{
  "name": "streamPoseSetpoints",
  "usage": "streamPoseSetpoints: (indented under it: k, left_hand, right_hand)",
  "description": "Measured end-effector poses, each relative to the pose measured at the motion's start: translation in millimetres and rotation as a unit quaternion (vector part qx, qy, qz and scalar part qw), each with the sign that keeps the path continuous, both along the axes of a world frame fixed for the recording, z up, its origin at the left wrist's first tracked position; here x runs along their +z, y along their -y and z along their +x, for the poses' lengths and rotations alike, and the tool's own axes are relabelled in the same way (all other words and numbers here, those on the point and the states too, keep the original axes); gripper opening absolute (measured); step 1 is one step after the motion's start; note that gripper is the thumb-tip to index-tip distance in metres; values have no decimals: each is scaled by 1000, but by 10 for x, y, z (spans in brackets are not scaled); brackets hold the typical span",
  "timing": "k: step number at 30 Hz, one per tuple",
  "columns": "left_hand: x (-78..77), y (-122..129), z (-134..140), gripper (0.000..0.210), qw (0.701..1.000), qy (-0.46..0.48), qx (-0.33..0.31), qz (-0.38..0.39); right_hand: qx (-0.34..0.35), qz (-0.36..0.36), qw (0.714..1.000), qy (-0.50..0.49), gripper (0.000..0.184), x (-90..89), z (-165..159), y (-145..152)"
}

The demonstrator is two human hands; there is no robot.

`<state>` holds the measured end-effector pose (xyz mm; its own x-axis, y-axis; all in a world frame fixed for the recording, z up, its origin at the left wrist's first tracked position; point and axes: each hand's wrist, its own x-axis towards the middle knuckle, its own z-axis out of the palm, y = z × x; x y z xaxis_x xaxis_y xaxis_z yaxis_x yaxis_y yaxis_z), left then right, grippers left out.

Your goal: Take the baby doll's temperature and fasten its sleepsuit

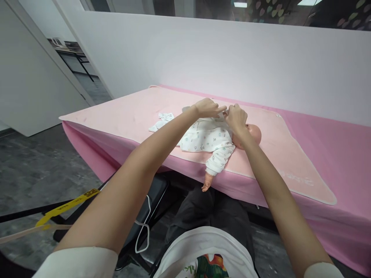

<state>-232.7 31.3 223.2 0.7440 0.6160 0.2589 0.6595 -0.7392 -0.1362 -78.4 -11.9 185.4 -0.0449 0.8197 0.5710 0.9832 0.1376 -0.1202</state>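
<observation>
A baby doll (209, 181) lies on its back on a pink mat (261, 164), with its head to the right and its near arm hanging over the table edge. It wears a white printed baby top (204, 137). Over the doll's far side, my left hand (209, 108) has its fingers curled, one stretched toward my right hand. My right hand (236, 117) is closed in a pinch above the doll's neck and far shoulder. Something small and whitish shows between the fingertips; I cannot tell what it is. My left forearm hides part of the doll's lower body.
White printed cloth (162, 121) lies at the doll's lower end. A pink tablecloth (344, 154) covers the table, which stands against a white wall (246, 61). Below on the left are a black chair (158, 193), a white cord (148, 231) and a yellow strap (68, 206).
</observation>
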Motion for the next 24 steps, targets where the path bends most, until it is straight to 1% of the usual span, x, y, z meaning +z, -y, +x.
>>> streamPoseSetpoints:
  k: [2,3,6,9,11,12,13,15,16,17,18,19,20,21,23,24]
  left_hand:
    - [21,-55,5,33,1000,-5,-4,-9]
    - [32,-88,5,32,1000,0,-5,-14]
    - [65,-200,-72,29,999,19,17,-27]
    - [103,-307,-333,25,994,-22,98,-53]
    - [143,-353,-552,24,977,-78,159,-121]
    - [168,-364,-640,26,964,-107,173,-170]
    - [194,-366,-698,28,950,-134,179,-217]
    - [235,-352,-696,34,929,-160,176,-283]
    - [238,-341,-635,37,928,-155,174,-291]
    - [224,-329,-540,39,935,-137,174,-279]
    - [187,-321,-421,41,947,-111,175,-245]
    - [126,-316,-290,42,962,-84,178,-191]
    - [43,-317,-157,43,972,-57,186,-129]
    - [-58,-322,-31,42,977,-37,193,-86]
    - [-289,-346,175,43,979,-1,194,-61]
    - [-403,-362,250,44,977,17,196,-77]
  right_hand:
    - [-17,11,1000,-10,25,104,17,37]
    - [-12,3,1000,-9,23,146,19,55]
    - [33,-58,997,28,16,203,33,114]
    - [70,-93,990,79,9,168,91,177]
    - [92,-121,984,98,11,129,159,221]
    - [106,-147,979,94,13,111,202,243]
    - [124,-174,974,75,14,97,254,267]
    - [162,-203,966,-10,13,75,379,316]
    - [173,-191,964,-69,14,64,450,340]
    - [174,-164,963,-127,17,50,524,364]
    - [165,-131,961,-177,20,32,598,385]
    - [147,-102,961,-211,23,8,668,404]
    - [124,-83,962,-230,24,-21,733,419]
    - [101,-74,963,-240,25,-56,792,429]
    - [73,-73,961,-256,29,-138,888,433]
    - [66,-71,958,-271,32,-183,928,426]
